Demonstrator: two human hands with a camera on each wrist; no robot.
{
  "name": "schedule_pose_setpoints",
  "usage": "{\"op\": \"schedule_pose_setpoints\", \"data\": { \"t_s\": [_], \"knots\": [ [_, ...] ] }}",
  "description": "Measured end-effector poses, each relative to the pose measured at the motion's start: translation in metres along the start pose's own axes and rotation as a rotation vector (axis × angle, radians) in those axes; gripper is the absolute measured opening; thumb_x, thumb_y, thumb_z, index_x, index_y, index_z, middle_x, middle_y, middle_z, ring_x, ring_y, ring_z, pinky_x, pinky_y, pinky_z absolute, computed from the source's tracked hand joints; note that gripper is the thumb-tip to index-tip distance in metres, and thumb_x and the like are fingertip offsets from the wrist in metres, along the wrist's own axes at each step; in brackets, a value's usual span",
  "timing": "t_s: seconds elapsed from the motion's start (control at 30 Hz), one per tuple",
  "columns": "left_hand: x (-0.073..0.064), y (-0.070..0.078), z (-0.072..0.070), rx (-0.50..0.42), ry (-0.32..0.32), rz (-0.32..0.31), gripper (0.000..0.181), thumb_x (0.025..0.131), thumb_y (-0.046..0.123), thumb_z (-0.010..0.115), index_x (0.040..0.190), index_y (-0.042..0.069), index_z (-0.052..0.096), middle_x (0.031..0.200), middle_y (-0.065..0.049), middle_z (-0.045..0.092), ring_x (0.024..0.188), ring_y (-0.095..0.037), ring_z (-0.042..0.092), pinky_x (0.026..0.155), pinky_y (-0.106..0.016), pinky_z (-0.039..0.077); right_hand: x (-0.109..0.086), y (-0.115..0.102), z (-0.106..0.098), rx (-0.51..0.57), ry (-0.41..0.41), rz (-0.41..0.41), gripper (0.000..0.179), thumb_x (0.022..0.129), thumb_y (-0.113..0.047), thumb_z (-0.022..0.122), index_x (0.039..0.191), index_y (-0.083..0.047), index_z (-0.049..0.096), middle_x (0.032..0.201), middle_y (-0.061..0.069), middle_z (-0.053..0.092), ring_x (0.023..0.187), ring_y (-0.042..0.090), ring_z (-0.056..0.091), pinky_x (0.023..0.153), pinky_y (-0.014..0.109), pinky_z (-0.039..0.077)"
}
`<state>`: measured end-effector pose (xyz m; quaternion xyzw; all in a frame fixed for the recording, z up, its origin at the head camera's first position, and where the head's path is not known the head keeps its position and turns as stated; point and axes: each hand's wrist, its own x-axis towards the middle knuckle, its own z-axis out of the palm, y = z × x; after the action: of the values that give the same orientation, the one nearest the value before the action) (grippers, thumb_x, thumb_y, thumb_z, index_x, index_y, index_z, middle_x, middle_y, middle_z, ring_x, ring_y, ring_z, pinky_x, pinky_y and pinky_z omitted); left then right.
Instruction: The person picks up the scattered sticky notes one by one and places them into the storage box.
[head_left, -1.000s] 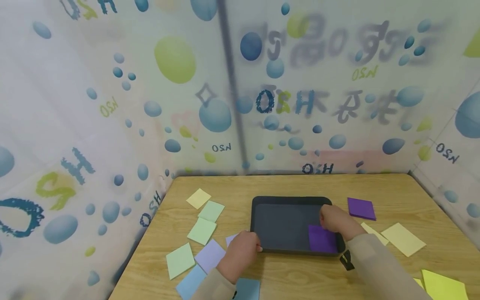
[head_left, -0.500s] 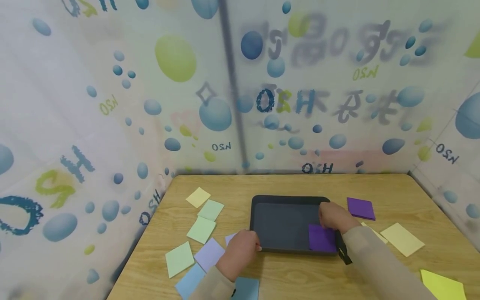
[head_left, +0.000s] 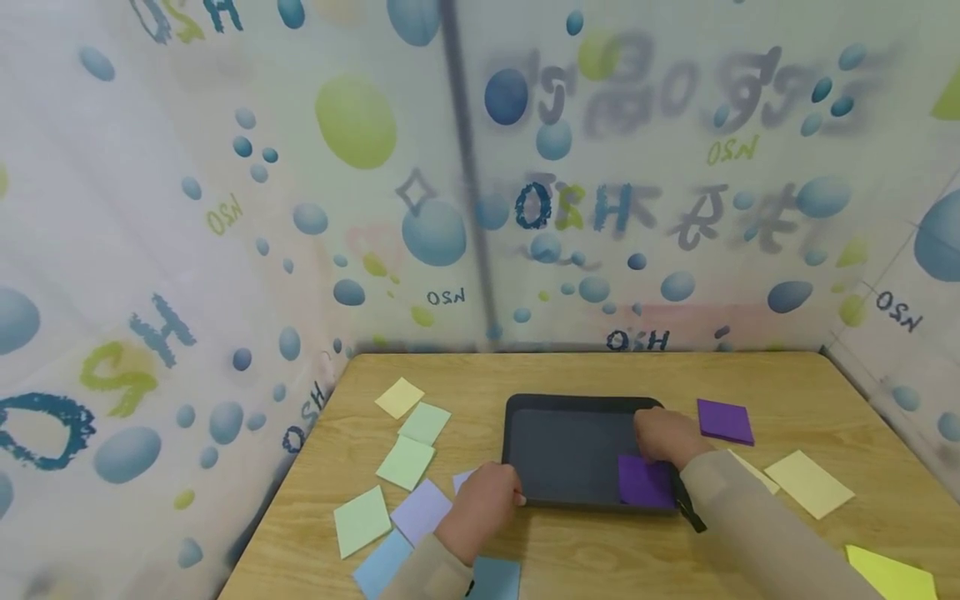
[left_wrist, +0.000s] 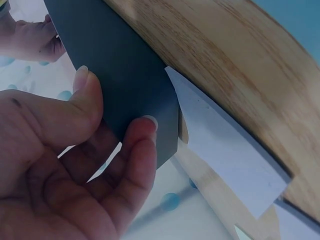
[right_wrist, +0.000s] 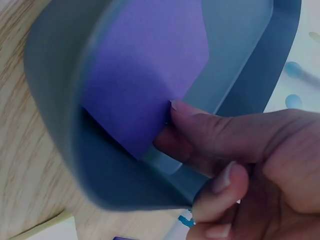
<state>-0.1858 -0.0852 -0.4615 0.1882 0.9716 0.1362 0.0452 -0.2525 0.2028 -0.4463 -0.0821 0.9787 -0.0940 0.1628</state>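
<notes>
A dark grey rectangular tray (head_left: 570,450) lies on the wooden table. My left hand (head_left: 483,508) grips its left end, thumb and fingers on either side of the wall (left_wrist: 120,65) in the left wrist view. Inside the tray's near right corner lies a purple sticky note (head_left: 643,483). My right hand (head_left: 667,435) reaches over the right end and pinches the note's edge between thumb and forefinger, as the right wrist view shows on the purple paper (right_wrist: 145,75). The other right fingers curl near the tray's outer wall. The sleeve hides part of the tray's right end.
Left of the tray lie pale yellow (head_left: 400,397), green (head_left: 406,462), lilac (head_left: 422,512) and blue (head_left: 382,562) notes. To the right are a purple pad (head_left: 725,422), cream notes (head_left: 810,483) and a bright yellow one (head_left: 892,573). A patterned curtain (head_left: 420,208) stands behind the table.
My right hand has shifted slightly left over the tray. The left hand, tray and purple note stay put; the head view has moved a little.
</notes>
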Motion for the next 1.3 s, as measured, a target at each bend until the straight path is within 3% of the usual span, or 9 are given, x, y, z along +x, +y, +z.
{"op": "schedule_pose_setpoints", "data": {
  "t_s": [0.53,0.73,1.07,1.3],
  "knots": [
    [0.000,-0.001,0.004,0.015,0.018,0.004,0.008,0.087,0.019,0.080,0.080,0.014,0.081,0.077,0.004,0.075,0.073,-0.012,0.070,0.061,-0.024,0.055,0.002,0.005,0.005,0.018,0.038,0.020,0.020,0.079,-0.004,0.081,0.069,-0.013,0.066,0.073,0.001,0.062,0.067,0.021,0.055,0.060,0.037,0.046],
    [0.001,-0.002,0.003,0.014,0.007,-0.014,0.008,0.088,0.019,0.079,0.080,0.015,0.081,0.076,0.005,0.075,0.074,-0.012,0.069,0.062,-0.025,0.054,0.003,0.015,0.011,0.164,0.096,0.009,0.016,0.079,-0.007,0.080,0.069,-0.012,0.068,0.071,0.000,0.064,0.066,0.019,0.056,0.058,0.034,0.045],
    [-0.002,0.000,0.001,0.045,0.028,-0.003,0.007,0.085,0.019,0.082,0.079,0.015,0.080,0.077,0.004,0.075,0.073,-0.012,0.069,0.060,-0.024,0.054,-0.006,0.027,0.014,0.451,0.158,-0.051,0.011,0.086,-0.012,0.078,0.084,-0.005,0.069,0.081,0.004,0.066,0.071,0.017,0.059,0.061,0.032,0.051],
    [0.000,-0.001,0.002,0.040,0.035,0.009,0.007,0.085,0.019,0.082,0.079,0.015,0.081,0.078,0.003,0.076,0.073,-0.013,0.070,0.061,-0.024,0.054,-0.020,0.034,0.013,0.496,0.268,-0.078,0.013,0.092,-0.017,0.074,0.089,-0.004,0.071,0.084,0.006,0.069,0.071,0.017,0.062,0.061,0.033,0.053]
  ]
}}
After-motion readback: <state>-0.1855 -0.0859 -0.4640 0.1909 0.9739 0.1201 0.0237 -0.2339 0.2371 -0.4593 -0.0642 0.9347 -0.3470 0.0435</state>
